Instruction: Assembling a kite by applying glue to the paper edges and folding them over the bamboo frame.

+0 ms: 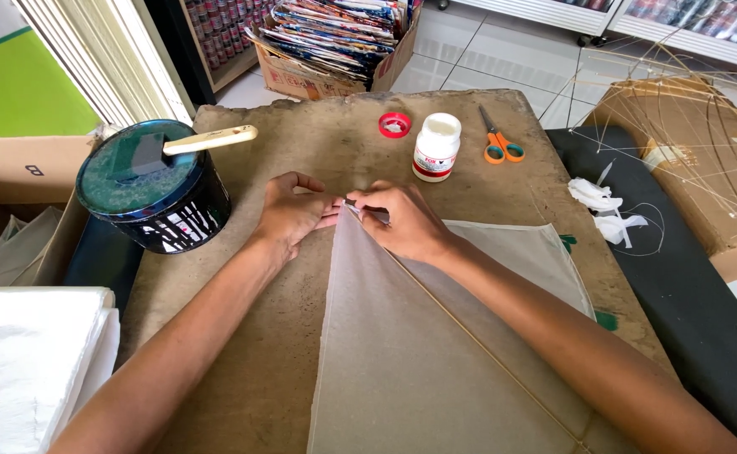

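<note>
A pale grey paper kite [435, 353] with a thin bamboo spine lies on a worn brown board [242, 370]. Its pointed tip sits between my hands. My left hand [288, 214] pinches the tip from the left. My right hand [406, 220] presses on the tip from the right, and a small dark blade-like piece shows between its fingers at the tip. An open white glue bottle [436, 145] stands just beyond my right hand, its red cap [394, 124] beside it. Orange-handled scissors [498, 139] lie to the bottle's right.
A round dark tin [151, 187] with a pale stick across its lid stands at the left. White paper stacks [28, 353] lie lower left. A bamboo frame on cardboard [696, 143] sits at right, with white scraps [605, 208] near it. A box of colourful sheets [335, 38] is behind.
</note>
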